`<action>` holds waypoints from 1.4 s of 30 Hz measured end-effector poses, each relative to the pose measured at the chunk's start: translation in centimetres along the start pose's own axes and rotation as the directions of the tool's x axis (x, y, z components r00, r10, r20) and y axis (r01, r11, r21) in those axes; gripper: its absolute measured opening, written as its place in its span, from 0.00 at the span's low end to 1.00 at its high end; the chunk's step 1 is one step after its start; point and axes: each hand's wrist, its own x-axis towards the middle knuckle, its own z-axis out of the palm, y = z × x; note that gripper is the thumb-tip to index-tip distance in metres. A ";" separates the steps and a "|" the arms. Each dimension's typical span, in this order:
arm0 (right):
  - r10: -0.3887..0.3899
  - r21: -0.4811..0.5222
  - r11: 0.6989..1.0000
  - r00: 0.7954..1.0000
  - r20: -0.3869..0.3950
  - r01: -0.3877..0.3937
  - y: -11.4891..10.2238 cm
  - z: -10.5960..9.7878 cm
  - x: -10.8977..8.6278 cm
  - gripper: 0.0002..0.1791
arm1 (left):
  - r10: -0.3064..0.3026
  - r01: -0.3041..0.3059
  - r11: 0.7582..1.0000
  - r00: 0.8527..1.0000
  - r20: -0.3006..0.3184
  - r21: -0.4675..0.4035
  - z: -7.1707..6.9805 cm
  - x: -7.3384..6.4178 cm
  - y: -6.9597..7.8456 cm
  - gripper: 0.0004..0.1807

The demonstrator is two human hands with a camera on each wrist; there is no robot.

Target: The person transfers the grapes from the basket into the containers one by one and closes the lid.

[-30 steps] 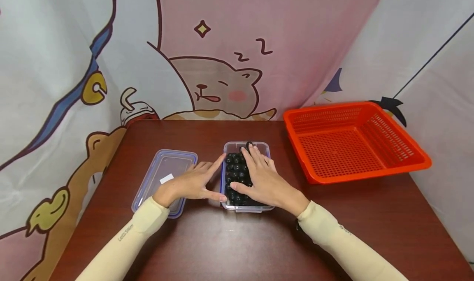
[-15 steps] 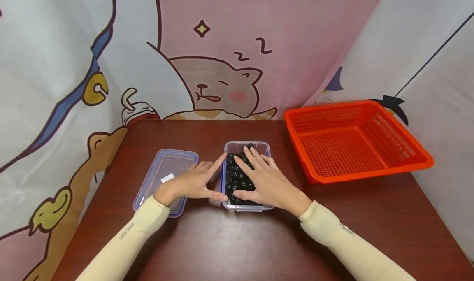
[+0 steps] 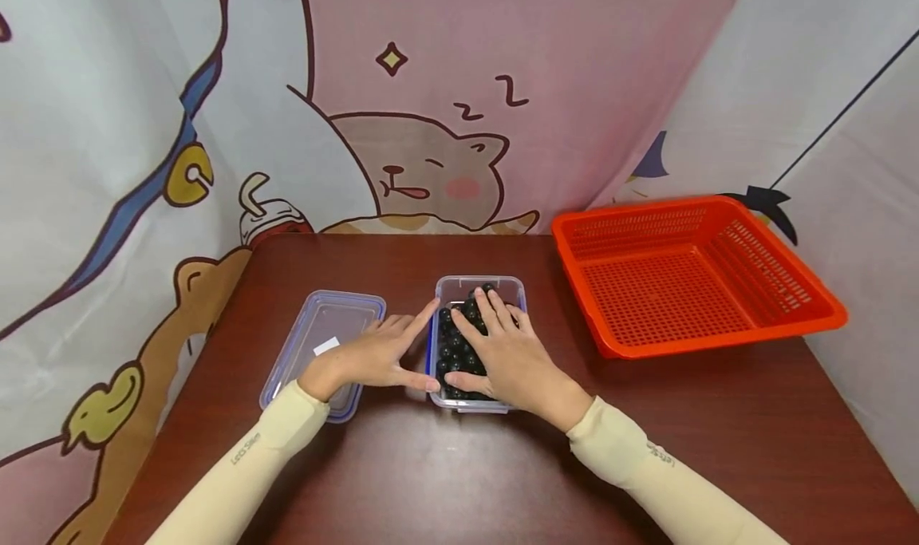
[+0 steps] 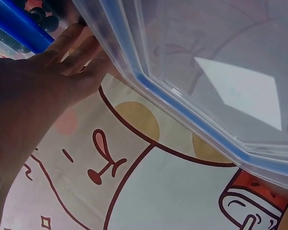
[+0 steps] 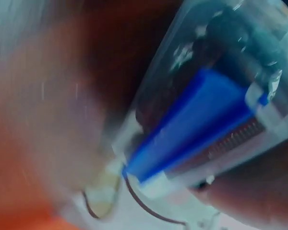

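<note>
A clear plastic box (image 3: 452, 291) with blue side clasps holds many glossy black balls (image 3: 447, 344). Its far left part shows bare floor. Against the box's left side my left hand (image 3: 376, 355) rests with thumb and forefinger spread wide. Over the balls lies my right hand (image 3: 515, 360), its fingers spread and touching the top ones; it covers the box's right part. The left wrist view shows my left hand (image 4: 62, 79) beside a blue clasp (image 4: 21, 24). In the blurred right wrist view, a blue clasp (image 5: 197, 120) sits on the box's side.
A clear lid (image 3: 330, 313) with a blue seal and a white label lies left of the box, partly under my left hand. At the right stands a red-orange mesh basket (image 3: 649, 290) on the brown table (image 3: 445, 481). A cartoon-printed curtain (image 3: 574, 90) hangs behind.
My right hand has shifted slightly over the balls. The balls have moved around, baring some floor at the box's far left. My left hand stays in place.
</note>
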 end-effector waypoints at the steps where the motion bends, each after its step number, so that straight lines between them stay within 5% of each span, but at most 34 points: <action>1: 0.004 0.019 1.000 1.000 -0.009 -0.004 0.0 0.0 0.0 0.55 | -0.003 0.003 1.000 1.000 0.002 -0.002 -0.1 0.0 0.0 0.71; 9: 0.009 0.204 0.979 0.995 -0.095 0.010 0.3 -0.2 0.2 0.42 | -0.005 0.005 1.000 1.000 0.015 -0.001 -0.1 -0.1 -0.2 0.71; 21: 0.009 0.089 0.996 0.999 -0.034 -0.006 0.0 0.4 0.9 0.55 | -0.013 0.013 1.000 1.000 -0.011 -0.009 0.5 -0.9 -0.6 0.70; 34: 0.059 -0.103 0.993 0.998 -0.034 -0.062 -0.6 -0.3 1.3 0.57 | -0.011 0.011 1.000 1.000 -0.010 -0.017 0.2 -0.4 0.4 0.70; 42: 0.064 0.022 0.998 0.997 -0.049 -0.063 0.2 0.4 0.7 0.56 | -0.012 0.012 1.000 1.000 0.000 0.000 0.0 0.0 0.7 0.69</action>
